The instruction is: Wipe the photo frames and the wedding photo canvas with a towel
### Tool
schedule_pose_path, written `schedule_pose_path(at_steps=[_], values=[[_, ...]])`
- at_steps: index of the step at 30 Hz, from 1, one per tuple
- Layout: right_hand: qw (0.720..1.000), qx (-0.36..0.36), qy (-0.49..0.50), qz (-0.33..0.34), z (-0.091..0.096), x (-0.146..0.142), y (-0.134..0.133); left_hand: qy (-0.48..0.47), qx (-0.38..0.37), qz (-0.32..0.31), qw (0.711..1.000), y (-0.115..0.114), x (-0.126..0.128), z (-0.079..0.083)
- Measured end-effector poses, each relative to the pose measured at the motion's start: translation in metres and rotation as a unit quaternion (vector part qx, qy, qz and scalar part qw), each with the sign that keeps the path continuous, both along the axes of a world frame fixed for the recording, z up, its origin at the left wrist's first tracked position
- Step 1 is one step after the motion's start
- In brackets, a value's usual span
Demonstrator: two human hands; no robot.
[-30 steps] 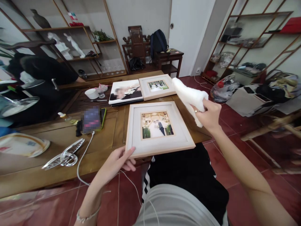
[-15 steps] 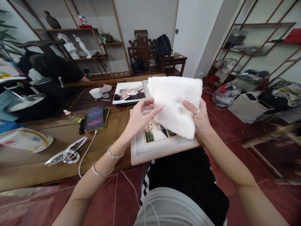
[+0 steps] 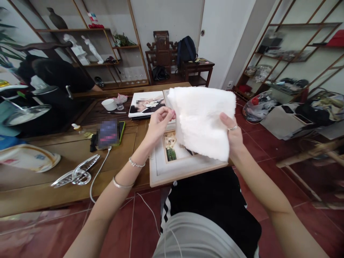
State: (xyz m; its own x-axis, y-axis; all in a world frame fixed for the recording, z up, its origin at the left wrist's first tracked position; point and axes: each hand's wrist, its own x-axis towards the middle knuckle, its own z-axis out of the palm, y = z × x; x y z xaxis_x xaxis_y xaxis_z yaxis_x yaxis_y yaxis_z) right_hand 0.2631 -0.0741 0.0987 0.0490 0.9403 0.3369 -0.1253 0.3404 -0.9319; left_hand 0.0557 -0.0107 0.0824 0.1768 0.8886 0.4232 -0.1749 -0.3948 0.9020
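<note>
From over here, taking twelve o'clock as straight ahead of the seated person, I see a fluffy white cloth (image 3: 204, 118) up at twelve, over a pale wooden picture frame (image 3: 158, 175). The right hand (image 3: 233, 134), at the cloth's three o'clock edge, holds it with the thumb across the front; a ring shows on one finger. The left hand (image 3: 160, 123) is at the cloth's nine o'clock edge, fingers curled in narrow and thumb drawn up to them; whether they grip any cloth, I can't tell. Two bracelets circle that forearm.

The frame lies at the near edge of the surface (image 3: 131, 152), most of its photo covered by the cloth, with some greenery showing at the left. Out at eleven lies a canvas print (image 3: 147, 104), and further left a white cup (image 3: 109, 104). Between ten and eleven is a blurred-over device (image 3: 107, 134) with a white cable (image 3: 100, 170) at its near end, just beside a green-edged phone (image 3: 122, 132). A dropper bottle (image 3: 80, 129) stands left of those. At ten lies a shiny silver clip-like object (image 3: 76, 173).
</note>
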Motion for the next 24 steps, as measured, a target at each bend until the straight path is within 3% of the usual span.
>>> schedule_pose_path(at_steps=[3, 6, 8, 11, 15, 17, 21, 24], values=[[0.999, 0.023, -0.029, -0.03, 0.004, 0.006, -0.001, 0.008, 0.027, 0.038, 0.999, -0.006, -0.002, 0.003], [0.994, 0.049, -0.053, -0.078, 0.004, 0.005, 0.001, 0.054, 0.125, 0.175, 0.975, -0.019, 0.002, 0.007], [0.992, 0.06, -0.061, -0.096, 0.002, 0.002, 0.002, 0.092, 0.164, 0.22, 0.957, -0.025, 0.006, 0.009], [0.992, 0.06, -0.065, -0.088, -0.004, -0.005, 0.002, 0.113, 0.106, 0.134, 0.979, -0.024, 0.011, 0.005], [0.996, 0.037, -0.055, -0.052, -0.01, -0.009, 0.003, 0.063, 0.03, 0.026, 0.997, -0.016, 0.012, -0.002], [0.998, 0.039, -0.048, -0.034, -0.011, -0.007, 0.004, 0.05, 0.035, 0.025, 0.998, -0.011, 0.008, -0.002], [0.995, 0.054, -0.078, -0.013, -0.012, 0.004, 0.007, 0.033, 0.085, 0.104, 0.99, -0.004, -0.002, -0.002], [0.996, 0.048, -0.08, -0.003, -0.014, 0.011, 0.009, 0.056, 0.072, 0.074, 0.993, -0.003, -0.003, -0.003]])
